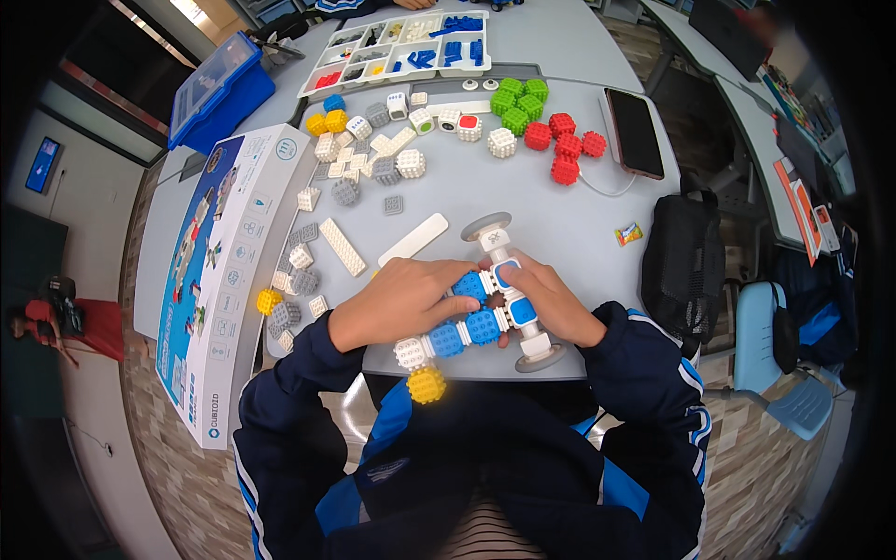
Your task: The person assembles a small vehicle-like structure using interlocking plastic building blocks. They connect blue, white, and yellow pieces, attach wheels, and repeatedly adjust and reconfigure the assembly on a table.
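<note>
Both hands are on a wheeled construction of blue, white and yellow plastic cubes [483, 328], located at the near edge of the pale grey bench [588, 224]; whether it touches the surface cannot be told. Left hand [401, 299]: grasping, thumb and fingers at the upper blue cubes. Right hand [557, 308]: gripping the axle end between two grey disc-shaped wheels [540, 359], thumb near a blue-faced white cube; its other fingers are mostly hidden. At the construction's lower left end, a yellow studded cube [426, 385] adjoins a white studded one. Just beyond the left hand: a smooth white plastic bar with rounded ends [413, 240], and left of it a white studded plastic strip [343, 247]. Farther back: a cluster of bright green studded cubes [519, 105], red studded cubes [565, 147] to its right, then a black-screened smartphone [635, 133].
</note>
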